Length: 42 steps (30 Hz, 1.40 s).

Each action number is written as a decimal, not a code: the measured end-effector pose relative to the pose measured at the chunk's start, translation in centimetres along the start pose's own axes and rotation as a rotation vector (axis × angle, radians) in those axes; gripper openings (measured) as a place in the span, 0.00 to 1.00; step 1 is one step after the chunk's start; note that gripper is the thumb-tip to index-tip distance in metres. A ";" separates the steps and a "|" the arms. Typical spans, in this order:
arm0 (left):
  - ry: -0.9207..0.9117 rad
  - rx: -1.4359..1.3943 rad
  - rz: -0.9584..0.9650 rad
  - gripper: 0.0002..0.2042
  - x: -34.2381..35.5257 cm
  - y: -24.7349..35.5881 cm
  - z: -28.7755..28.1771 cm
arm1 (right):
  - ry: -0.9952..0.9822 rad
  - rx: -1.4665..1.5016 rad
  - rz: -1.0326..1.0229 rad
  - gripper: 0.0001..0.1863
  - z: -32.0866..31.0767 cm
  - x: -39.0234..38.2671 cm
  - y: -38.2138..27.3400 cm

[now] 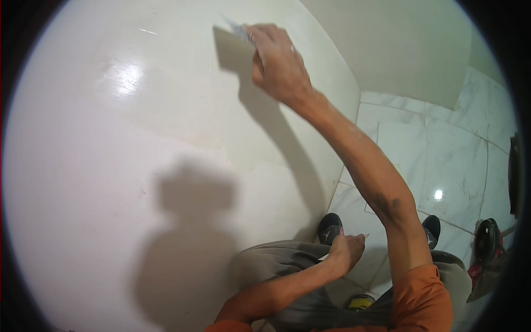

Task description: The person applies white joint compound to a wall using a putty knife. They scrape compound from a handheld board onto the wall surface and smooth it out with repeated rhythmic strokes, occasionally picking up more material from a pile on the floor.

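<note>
1. Head view: my right hand [278,65] is raised against the wall [110,166], its grip closed on a putty knife [239,30] whose blade lies on the surface.
2. I judge the step in hand is smoothing filler; a glossy wet patch [182,110] spreads below the blade.
3. My left hand [345,252] hangs low by my trousers [271,265], loosely curled, holding nothing I can see.
4. The next stroke calls for steady, even pressure.

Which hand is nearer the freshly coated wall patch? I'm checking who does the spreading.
Right. The right hand presses a scraper blade against the wall patch; the left hand hangs low by the knees.
</note>
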<state>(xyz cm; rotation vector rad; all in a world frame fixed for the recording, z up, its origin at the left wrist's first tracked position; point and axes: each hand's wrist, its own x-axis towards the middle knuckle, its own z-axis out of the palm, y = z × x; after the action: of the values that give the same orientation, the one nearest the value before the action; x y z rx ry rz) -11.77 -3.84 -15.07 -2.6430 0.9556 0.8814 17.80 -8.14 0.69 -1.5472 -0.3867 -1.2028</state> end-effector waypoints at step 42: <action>0.202 0.011 0.051 0.08 -0.4 1.1 1.3 | -0.425 0.328 -0.329 0.29 -2.9 -20.0 -5.4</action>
<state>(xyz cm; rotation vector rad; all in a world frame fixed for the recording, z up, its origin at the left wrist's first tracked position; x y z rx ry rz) -13.34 -3.97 -15.87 -2.7492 1.0741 0.6259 3.66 -2.03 -13.38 -1.4763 -1.0983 -0.9823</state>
